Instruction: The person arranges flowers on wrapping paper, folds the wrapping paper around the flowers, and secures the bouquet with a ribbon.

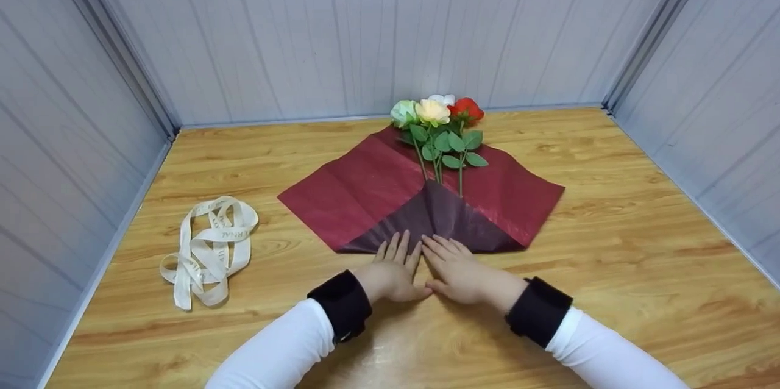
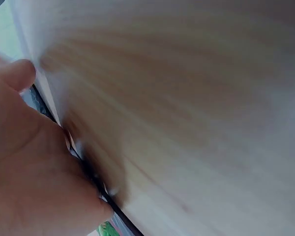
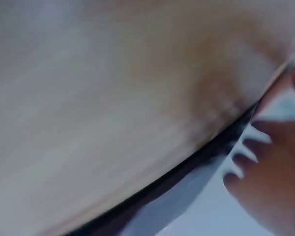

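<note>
Wine-red wrapping paper lies spread on the table, its near corner folded up into a dark flap. My left hand and right hand lie side by side, fingers straight, fingertips on the folded edge, thumbs close together. Neither hand grips anything. Artificial roses lie on the paper: a pale green one, a cream one, a red one and a white one behind. Their green leaves and stems run toward me, the lower stem ends hidden beneath the flap. Both wrist views show the hands beside the paper's dark edge.
A loosely tangled cream ribbon with printed lettering lies on the left side of the wooden table. Pale panel walls close off the back and both sides, and the flower heads lie near the back wall.
</note>
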Action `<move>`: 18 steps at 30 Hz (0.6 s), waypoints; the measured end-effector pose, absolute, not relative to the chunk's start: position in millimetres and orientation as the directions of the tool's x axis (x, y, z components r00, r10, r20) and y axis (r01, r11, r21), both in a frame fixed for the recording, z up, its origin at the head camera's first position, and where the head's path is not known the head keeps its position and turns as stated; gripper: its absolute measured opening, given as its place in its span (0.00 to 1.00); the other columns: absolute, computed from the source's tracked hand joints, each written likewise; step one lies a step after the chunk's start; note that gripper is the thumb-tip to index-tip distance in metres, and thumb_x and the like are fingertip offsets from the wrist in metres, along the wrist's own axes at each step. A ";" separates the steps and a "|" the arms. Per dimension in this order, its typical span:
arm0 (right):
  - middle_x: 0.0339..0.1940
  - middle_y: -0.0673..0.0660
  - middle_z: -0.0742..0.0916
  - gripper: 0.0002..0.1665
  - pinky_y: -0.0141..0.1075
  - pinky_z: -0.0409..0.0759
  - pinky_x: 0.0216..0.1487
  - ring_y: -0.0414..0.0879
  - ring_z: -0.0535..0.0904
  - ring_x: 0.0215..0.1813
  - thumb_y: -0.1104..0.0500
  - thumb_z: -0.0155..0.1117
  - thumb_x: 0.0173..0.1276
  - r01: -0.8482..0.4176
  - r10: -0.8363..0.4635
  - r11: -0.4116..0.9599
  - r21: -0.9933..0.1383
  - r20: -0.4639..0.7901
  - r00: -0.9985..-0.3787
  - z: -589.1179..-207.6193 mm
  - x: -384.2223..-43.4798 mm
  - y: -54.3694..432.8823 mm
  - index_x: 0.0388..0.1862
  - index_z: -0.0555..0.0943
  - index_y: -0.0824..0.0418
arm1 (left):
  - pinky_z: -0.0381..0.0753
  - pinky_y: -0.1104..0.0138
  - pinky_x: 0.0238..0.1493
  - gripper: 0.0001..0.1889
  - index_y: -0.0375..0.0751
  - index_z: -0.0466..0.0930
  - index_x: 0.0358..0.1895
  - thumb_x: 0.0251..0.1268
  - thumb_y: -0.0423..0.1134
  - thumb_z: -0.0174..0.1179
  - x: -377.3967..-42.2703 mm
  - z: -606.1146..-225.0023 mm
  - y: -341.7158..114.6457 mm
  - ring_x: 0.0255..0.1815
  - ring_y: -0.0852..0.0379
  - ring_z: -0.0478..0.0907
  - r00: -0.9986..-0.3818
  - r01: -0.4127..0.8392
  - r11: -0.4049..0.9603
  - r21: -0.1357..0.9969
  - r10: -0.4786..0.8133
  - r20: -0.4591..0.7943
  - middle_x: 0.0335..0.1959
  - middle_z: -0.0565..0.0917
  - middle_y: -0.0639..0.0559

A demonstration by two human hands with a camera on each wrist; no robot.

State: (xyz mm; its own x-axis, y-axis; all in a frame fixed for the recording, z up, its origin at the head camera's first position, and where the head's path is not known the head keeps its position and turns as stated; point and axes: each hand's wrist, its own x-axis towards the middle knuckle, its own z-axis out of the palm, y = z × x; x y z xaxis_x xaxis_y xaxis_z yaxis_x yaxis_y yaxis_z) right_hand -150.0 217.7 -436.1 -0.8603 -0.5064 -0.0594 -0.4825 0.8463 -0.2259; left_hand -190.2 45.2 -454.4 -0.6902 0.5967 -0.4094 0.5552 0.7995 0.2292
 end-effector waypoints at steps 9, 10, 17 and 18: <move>0.76 0.68 0.53 0.44 0.57 0.50 0.71 0.63 0.46 0.76 0.44 0.52 0.71 -0.408 -0.460 0.884 -0.231 -0.263 -0.848 -431.4 -142.1 231.9 0.73 0.53 0.72 | 0.37 0.46 0.73 0.43 0.55 0.39 0.77 0.65 0.66 0.45 -172.5 -430.4 45.6 0.75 0.33 0.28 -0.726 0.486 0.860 0.155 0.496 -0.476 0.77 0.31 0.39; 0.76 0.68 0.52 0.45 0.58 0.51 0.71 0.64 0.46 0.76 0.43 0.52 0.71 -0.406 -0.458 0.885 -0.230 -0.266 -0.848 -431.2 -140.5 235.7 0.73 0.53 0.73 | 0.38 0.46 0.73 0.43 0.57 0.40 0.77 0.64 0.67 0.45 -170.4 -428.2 44.6 0.75 0.32 0.29 -0.735 0.475 0.868 0.143 0.481 -0.478 0.77 0.32 0.39; 0.76 0.72 0.48 0.49 0.57 0.49 0.72 0.66 0.42 0.76 0.43 0.52 0.71 -0.360 -0.435 0.891 -0.277 -0.289 -0.853 -428.0 -133.3 254.3 0.73 0.48 0.76 | 0.39 0.46 0.73 0.45 0.57 0.39 0.77 0.62 0.70 0.46 -165.2 -422.2 39.2 0.74 0.29 0.30 -0.767 0.422 0.900 0.105 0.417 -0.488 0.76 0.33 0.35; 0.75 0.73 0.48 0.49 0.56 0.49 0.72 0.66 0.42 0.76 0.43 0.52 0.71 -0.350 -0.428 0.893 -0.282 -0.294 -0.854 -427.7 -132.8 256.2 0.72 0.47 0.76 | 0.38 0.46 0.73 0.45 0.57 0.38 0.77 0.62 0.70 0.45 -165.0 -421.8 38.9 0.73 0.28 0.30 -0.766 0.417 0.904 0.098 0.408 -0.497 0.76 0.32 0.35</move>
